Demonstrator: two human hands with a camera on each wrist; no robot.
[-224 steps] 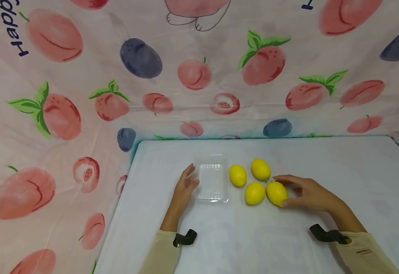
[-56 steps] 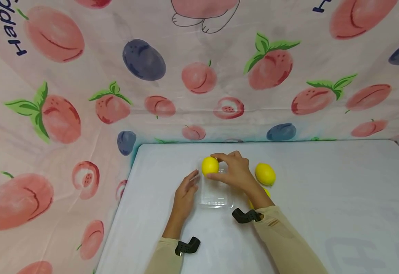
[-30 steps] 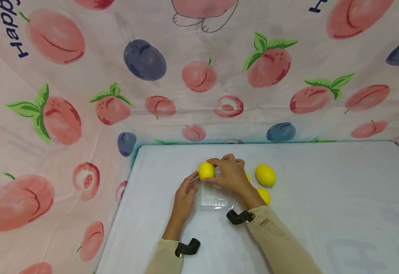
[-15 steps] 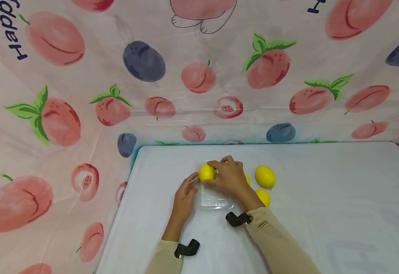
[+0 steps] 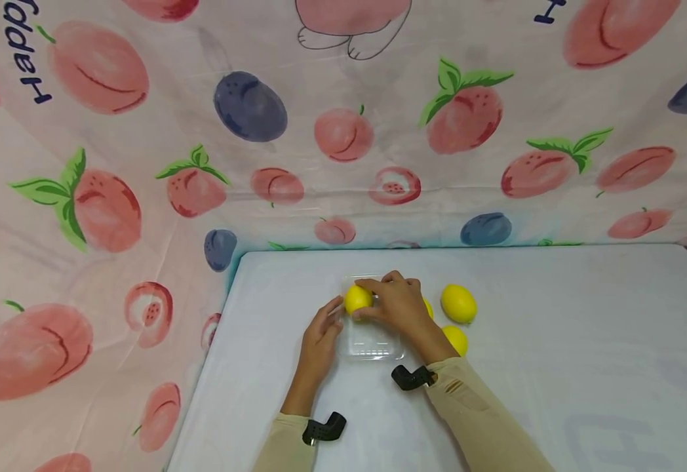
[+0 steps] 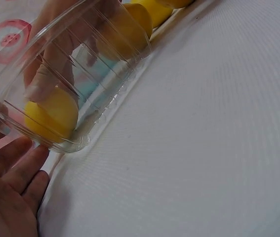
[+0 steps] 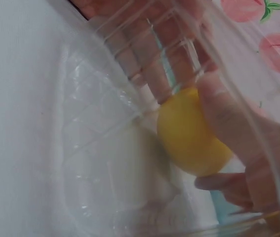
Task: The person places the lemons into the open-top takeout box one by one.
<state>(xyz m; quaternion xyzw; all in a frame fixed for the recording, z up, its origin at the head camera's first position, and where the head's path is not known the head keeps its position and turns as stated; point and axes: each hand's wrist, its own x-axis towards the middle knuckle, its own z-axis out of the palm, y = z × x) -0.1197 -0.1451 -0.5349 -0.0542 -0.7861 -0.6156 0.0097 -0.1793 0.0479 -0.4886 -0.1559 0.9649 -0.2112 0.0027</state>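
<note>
In the head view my right hand (image 5: 401,307) pinches a yellow lemon (image 5: 358,300) between thumb and fingers, inside the far left part of a clear plastic container (image 5: 373,347). Through the clear wall, the left wrist view shows this lemon (image 6: 51,116) low in the container, the thumb on top of it. The right wrist view also has the lemon (image 7: 194,133) between thumb and fingers. My left hand (image 5: 318,341) stands at the container's left side, fingers extended, with fingertips (image 6: 41,153) right at its wall.
Right of the container lie three more lemons: one at the back (image 5: 458,303), a nearer lemon (image 5: 455,341) partly behind the right forearm, and another lemon (image 5: 429,308) mostly hidden by the right hand. A fruit-print cloth (image 5: 343,190) hangs behind the white table (image 5: 556,367).
Earlier my right hand gripped the rightmost lemon of the group; it has carried that lemon left into the container and lowered it. The left hand has stayed at the container's side.
</note>
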